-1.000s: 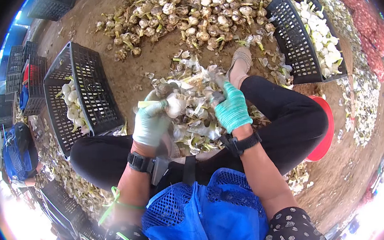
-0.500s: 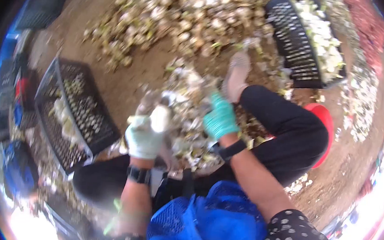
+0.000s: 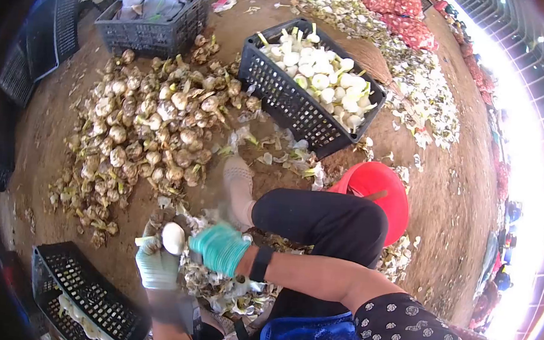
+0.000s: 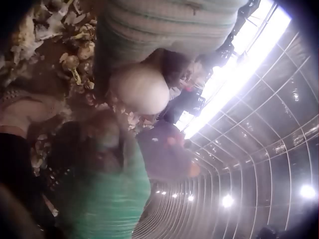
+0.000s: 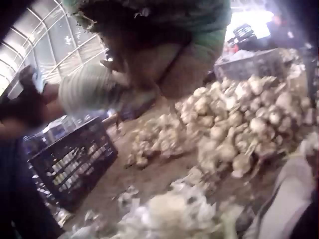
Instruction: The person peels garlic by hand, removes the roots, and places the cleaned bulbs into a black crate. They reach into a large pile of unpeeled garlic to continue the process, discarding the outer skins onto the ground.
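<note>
My left hand (image 3: 157, 267), in a pale green-white glove with darkened fingertips, grips a garlic bulb (image 3: 173, 238) with a smooth white outside. A short cut stem sticks out at the left side of that hand. In the left wrist view the white bulb (image 4: 143, 89) hangs below the gloved palm. Just right of the bulb is my right hand (image 3: 220, 248), in a teal glove, its fingers blurred in the head view. The right wrist view shows the fingers (image 5: 179, 69) bent, dark and shaded; I cannot tell whether they hold anything.
Unpeeled garlic bulbs (image 3: 154, 129) lie heaped on the dirt floor. A black crate (image 3: 296, 105) holds white bulbs; another crate (image 3: 93, 296) stands at lower left. A red bucket (image 3: 379, 185) sits beyond the right knee. Loose skins (image 3: 224, 288) litter the ground between the legs.
The head view has turned to the right, bringing the full crate and red bucket nearer the middle. My right hand has come close to the bulb, which stays in my left hand.
</note>
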{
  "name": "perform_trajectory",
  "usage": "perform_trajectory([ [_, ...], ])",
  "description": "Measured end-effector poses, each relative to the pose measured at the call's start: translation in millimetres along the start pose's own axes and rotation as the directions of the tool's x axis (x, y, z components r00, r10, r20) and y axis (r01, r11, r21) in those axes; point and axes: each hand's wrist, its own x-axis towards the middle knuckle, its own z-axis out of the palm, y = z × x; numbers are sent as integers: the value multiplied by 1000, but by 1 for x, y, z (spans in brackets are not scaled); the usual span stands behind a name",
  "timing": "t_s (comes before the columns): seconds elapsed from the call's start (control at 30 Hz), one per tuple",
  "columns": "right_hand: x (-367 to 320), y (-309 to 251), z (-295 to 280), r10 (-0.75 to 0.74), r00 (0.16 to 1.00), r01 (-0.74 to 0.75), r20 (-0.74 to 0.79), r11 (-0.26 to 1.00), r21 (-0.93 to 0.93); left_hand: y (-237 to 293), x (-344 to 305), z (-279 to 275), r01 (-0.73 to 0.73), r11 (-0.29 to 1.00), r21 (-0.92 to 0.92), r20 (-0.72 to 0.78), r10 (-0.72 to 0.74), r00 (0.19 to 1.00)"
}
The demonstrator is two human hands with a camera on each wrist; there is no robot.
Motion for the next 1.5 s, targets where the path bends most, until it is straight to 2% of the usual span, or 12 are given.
perform_trajectory([
  [0.17,10,35,-48,122,932,-112,-341,993,48,-12,46,17,61,995,80,-141,-49,989],
  [0.33,16,44,-142,428,903,-429,32,898,101,-32,49,77,140,944,300,181,-201,963],
  [0.43,21,103,-197,367,799,-378,-476,923,77,-31,51,71,75,848,525,92,-144,985],
  [0.5,26,108,-255,637,619,-266,-459,721,640,-43,57,34,-11,655,756,53,-44,998],
  [0.53,26,141,-267,537,608,-251,-584,829,500,-48,52,39,185,879,439,-132,-140,981],
  [0.6,30,227,-273,368,474,-229,-800,929,291,-55,44,41,199,786,586,-137,-146,980],
  [0.63,17,220,-280,449,483,-508,-752,843,177,-58,42,27,264,817,514,-199,-185,962],
  [0.93,-47,304,-220,567,535,-817,-626,535,-214,-81,35,-19,466,805,366,-427,-300,853],
  [1.2,-40,313,-237,680,448,-860,-581,504,-72,-87,42,3,434,769,470,-367,-277,888],
  [1.23,-49,294,-248,715,468,-818,-519,573,53,-87,42,6,407,777,480,-346,-259,902],
  [1.3,-67,284,-247,790,510,-141,-341,467,873,-83,44,23,380,765,519,-296,-256,920],
  [1.5,-104,213,-244,532,767,350,-359,123,929,-84,39,94,240,742,625,-119,-213,970],
])
